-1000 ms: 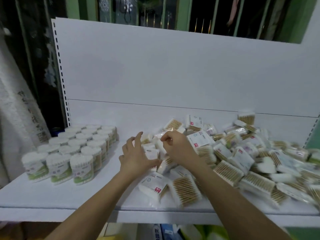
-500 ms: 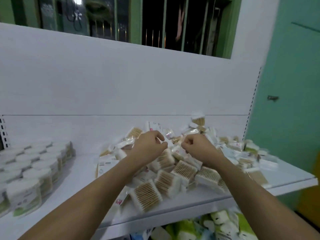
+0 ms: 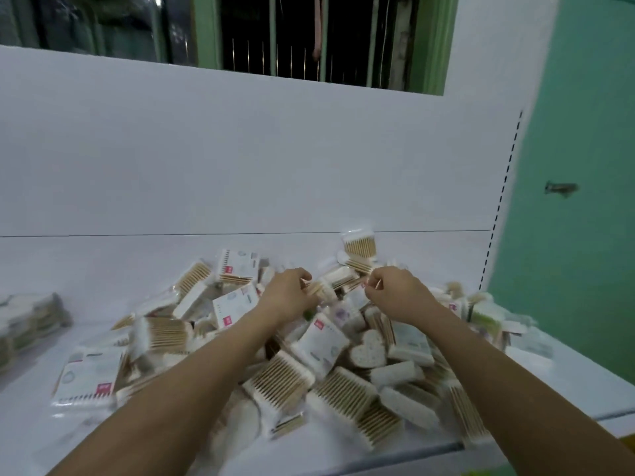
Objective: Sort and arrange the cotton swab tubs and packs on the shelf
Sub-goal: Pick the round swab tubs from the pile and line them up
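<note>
A loose pile of cotton swab packs covers the middle and right of the white shelf. Most are clear packs of wooden-stick swabs, and some have white labels with a red mark. A heart-shaped pack lies among them. My left hand is at the top of the pile, its fingers curled round a swab pack. My right hand is beside it, fingertips pinching the edge of a clear pack. The round tubs show blurred at the far left.
The white back panel rises behind the pile. A green wall borders the shelf's right end. The shelf's front edge runs under my forearms. Packs reach close to that edge.
The view has swung right, so the tubs have slid to the left edge. Both hands have moved up the pile and now work close together at its top.
</note>
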